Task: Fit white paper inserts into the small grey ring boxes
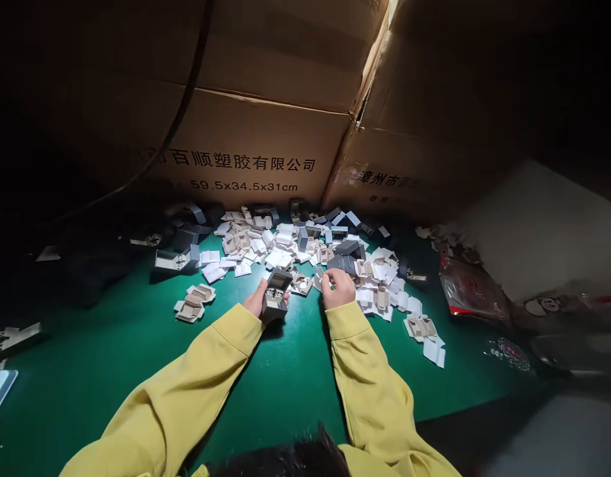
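In my left hand [256,298] is a small dark hinged box [276,297], its lid raised and a pale insert with cut-outs showing inside. The fingers wrap round its sides, just above the green tabletop. To the right, my right hand [339,289] has its fingers pinched together at the near edge of a heap of white paper pieces [285,240]. A light scrap shows by the fingertips, but I cannot make out whether they grip it. Between the hands, slightly farther off, lies a folded card insert [301,284]. More dark boxes [349,249] stand among the papers.
Large cardboard cartons [256,139] wall off the back. An open box [173,260] and a loose card insert [195,303] lie left. Another card piece [421,327] and a red-edged plastic packet [472,288] are at right. A dark cable [186,99] hangs at upper left.
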